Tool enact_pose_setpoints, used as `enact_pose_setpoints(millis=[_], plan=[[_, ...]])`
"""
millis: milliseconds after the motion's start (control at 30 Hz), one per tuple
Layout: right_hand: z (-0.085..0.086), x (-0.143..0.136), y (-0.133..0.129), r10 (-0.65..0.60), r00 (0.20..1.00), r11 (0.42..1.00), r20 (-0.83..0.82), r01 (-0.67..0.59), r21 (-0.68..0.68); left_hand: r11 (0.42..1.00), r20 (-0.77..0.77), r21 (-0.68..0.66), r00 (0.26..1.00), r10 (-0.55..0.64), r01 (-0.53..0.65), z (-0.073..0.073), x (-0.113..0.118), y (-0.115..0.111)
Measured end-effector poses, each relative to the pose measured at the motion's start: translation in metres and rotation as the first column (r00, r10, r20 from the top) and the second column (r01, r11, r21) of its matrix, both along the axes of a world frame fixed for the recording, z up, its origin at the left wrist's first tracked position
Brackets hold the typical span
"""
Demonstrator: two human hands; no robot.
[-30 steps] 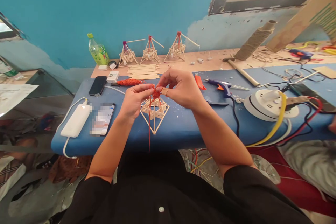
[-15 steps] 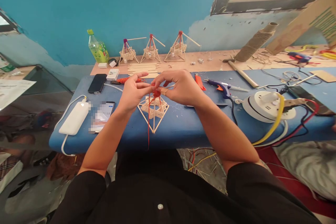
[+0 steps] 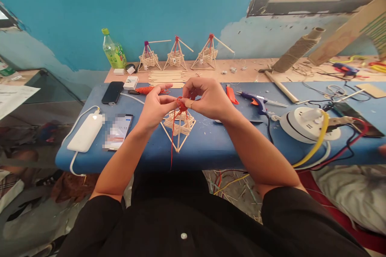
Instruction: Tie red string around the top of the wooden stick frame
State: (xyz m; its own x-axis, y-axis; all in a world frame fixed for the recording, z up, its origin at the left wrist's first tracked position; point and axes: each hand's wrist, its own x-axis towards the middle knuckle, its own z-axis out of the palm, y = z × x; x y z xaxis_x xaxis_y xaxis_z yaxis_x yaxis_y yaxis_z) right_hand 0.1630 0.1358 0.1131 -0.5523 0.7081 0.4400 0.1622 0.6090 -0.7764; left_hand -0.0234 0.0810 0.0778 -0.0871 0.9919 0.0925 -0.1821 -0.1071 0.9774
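A small pyramid frame of thin wooden sticks [image 3: 178, 138] stands on the blue table in front of me. Red string [image 3: 182, 105] is wound round its top, and a loose strand hangs down past its near corner. My left hand [image 3: 157, 104] pinches the red string at the left of the top, its upper fingers stretched out. From the right, my right hand [image 3: 206, 98] pinches the string too, thumb and fingertips together. The exact hold of the fingertips is partly hidden.
Three finished-looking stick pyramids [image 3: 176, 57] stand along the wall by a green-capped bottle [image 3: 113, 50]. Left lie phones [image 3: 112, 92] and a white power bank [image 3: 86, 132]. Right are a glue gun [image 3: 256, 102], an orange cutter [image 3: 231, 94] and a round white power strip [image 3: 307, 126] with cables.
My fingers have shifted slightly at the string-wrapped top, and a small loop of red string now shows above it. The view has tilted a little.
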Motion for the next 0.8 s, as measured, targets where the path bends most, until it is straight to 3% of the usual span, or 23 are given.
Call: enact_pose_setpoints(millis=[200,433,600,700,800], plan=[[0.006,0.003,0.002,0.042,0.997,0.990,0.058,-0.034,-0.136,0.999,-0.044,0.048,0.999,0.025,-0.023,-0.003,0.001,-0.002],[0.016,0.003,-0.001,0.047,0.984,0.990,0.175,-0.022,-0.142,0.990,-0.221,0.126,0.971,0.088,-0.061,0.004,0.001,0.001],[0.015,0.001,-0.002,-0.032,0.985,0.998,0.171,0.041,-0.051,0.968,-0.291,0.225,0.941,0.173,-0.108,0.021,-0.006,0.000],[0.010,0.001,-0.001,-0.061,0.983,0.998,0.172,0.059,0.017,0.967,-0.250,0.242,0.958,0.144,-0.082,0.037,-0.009,-0.005],[0.004,0.002,0.000,-0.043,0.987,0.999,0.157,0.040,0.022,0.953,-0.271,0.299,0.954,0.130,-0.045,0.053,0.002,-0.019]])
